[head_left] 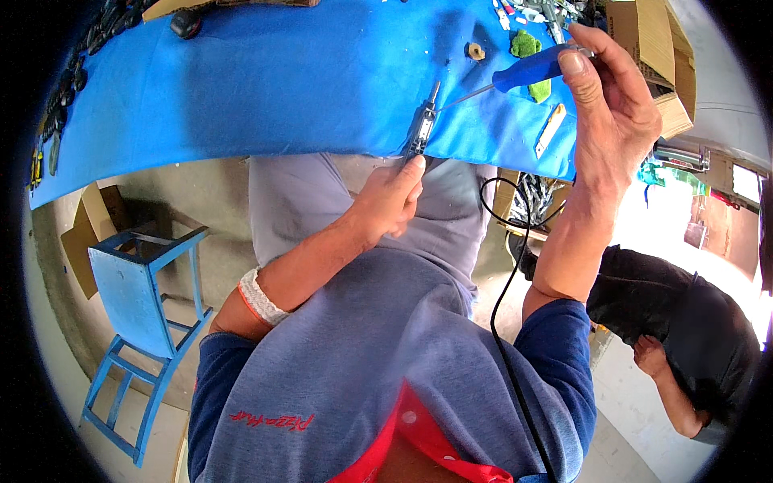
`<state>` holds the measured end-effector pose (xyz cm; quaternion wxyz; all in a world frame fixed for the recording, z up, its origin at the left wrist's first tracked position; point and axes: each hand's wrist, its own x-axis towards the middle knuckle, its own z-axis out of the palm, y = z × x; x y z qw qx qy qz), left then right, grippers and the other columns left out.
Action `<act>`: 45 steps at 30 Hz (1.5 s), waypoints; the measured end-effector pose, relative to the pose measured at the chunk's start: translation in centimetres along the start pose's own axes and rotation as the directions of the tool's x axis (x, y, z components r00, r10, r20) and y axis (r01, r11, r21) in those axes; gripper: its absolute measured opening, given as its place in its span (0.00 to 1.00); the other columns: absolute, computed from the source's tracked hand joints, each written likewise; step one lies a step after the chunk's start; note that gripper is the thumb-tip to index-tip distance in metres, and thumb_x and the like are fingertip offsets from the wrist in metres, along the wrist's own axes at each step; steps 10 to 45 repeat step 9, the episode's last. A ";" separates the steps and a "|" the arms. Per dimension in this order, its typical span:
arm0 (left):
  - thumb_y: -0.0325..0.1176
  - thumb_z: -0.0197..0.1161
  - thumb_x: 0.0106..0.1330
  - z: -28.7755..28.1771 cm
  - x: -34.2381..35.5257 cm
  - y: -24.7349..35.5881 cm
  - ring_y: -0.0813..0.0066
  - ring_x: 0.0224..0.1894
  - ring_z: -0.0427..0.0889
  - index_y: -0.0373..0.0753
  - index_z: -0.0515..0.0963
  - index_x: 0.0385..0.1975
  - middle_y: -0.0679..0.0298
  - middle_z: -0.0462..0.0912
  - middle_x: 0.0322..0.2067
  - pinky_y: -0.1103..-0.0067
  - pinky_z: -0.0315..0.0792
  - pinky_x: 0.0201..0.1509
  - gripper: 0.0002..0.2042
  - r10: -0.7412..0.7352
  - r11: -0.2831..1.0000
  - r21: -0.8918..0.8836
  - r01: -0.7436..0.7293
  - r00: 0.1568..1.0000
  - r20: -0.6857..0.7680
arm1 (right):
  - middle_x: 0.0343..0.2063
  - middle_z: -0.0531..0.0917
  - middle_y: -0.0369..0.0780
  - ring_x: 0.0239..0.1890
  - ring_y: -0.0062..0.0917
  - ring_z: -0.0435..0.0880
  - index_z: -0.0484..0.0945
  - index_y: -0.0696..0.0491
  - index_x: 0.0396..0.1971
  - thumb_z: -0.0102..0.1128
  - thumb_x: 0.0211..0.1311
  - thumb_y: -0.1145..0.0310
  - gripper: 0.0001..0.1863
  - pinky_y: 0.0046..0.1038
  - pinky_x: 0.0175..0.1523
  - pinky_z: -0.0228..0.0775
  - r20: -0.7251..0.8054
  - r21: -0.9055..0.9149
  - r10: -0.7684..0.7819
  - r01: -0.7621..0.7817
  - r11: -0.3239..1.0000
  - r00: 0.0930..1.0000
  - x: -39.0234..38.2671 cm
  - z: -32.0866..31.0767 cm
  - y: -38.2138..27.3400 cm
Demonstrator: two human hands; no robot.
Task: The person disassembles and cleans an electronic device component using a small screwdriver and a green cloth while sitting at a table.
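Note:
My left hand (390, 197) grips the lower end of a slim black device (421, 129) with a thin metal rod at its top, held at the near edge of the blue-covered table. Between the fingertips of my raised right hand (618, 117) is the handle of a blue screwdriver (527, 72). Its thin shaft points down and left, and the tip comes up to the side of the device; whether it touches a screw is too small to tell.
On the blue cloth (282, 80) lie a brown ring-shaped piece (476, 52), a green scrubbing pad (525, 44) and an orange-and-white strip (551, 129). Cardboard boxes (644, 40) stand at right. A black cable (498, 310) hangs across me. A blue chair (133, 290) and another person (684, 322) flank me.

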<state>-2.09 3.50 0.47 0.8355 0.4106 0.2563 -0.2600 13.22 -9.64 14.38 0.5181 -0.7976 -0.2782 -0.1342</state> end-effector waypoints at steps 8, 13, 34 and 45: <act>0.56 0.45 0.68 0.3 -0.1 0.3 0.83 0.07 0.57 0.45 0.61 0.18 0.72 0.59 0.07 0.80 0.57 0.13 0.23 0.002 1.000 0.013 -0.002 1.000 0.022 | 0.43 0.80 0.44 0.49 0.27 0.77 0.71 0.63 0.51 0.63 0.56 0.75 0.22 0.24 0.55 0.68 0.267 0.225 -0.074 0.013 0.974 0.961 1.2 -1.4 0.3; 0.56 0.45 0.68 0.2 -0.1 0.3 0.83 0.07 0.58 0.45 0.61 0.18 0.72 0.59 0.07 0.80 0.58 0.13 0.23 0.005 1.000 0.019 -0.005 1.000 0.020 | 0.43 0.80 0.44 0.51 0.28 0.77 0.71 0.63 0.51 0.63 0.56 0.75 0.22 0.24 0.55 0.68 0.282 0.219 -0.062 -0.002 0.976 0.958 1.2 -1.3 0.3; 0.56 0.45 0.68 0.2 -0.1 0.3 0.83 0.07 0.58 0.45 0.61 0.18 0.72 0.59 0.07 0.80 0.58 0.13 0.23 0.005 1.000 0.019 -0.005 1.000 0.020 | 0.43 0.80 0.44 0.51 0.28 0.77 0.71 0.63 0.51 0.63 0.56 0.75 0.22 0.24 0.55 0.68 0.282 0.219 -0.062 -0.002 0.976 0.958 1.2 -1.3 0.3; 0.56 0.45 0.68 0.2 -0.1 0.3 0.83 0.07 0.58 0.45 0.61 0.18 0.72 0.59 0.07 0.80 0.58 0.13 0.23 0.005 1.000 0.019 -0.005 1.000 0.020 | 0.43 0.80 0.44 0.51 0.28 0.77 0.71 0.63 0.51 0.63 0.56 0.75 0.22 0.24 0.55 0.68 0.282 0.219 -0.062 -0.002 0.976 0.958 1.2 -1.3 0.3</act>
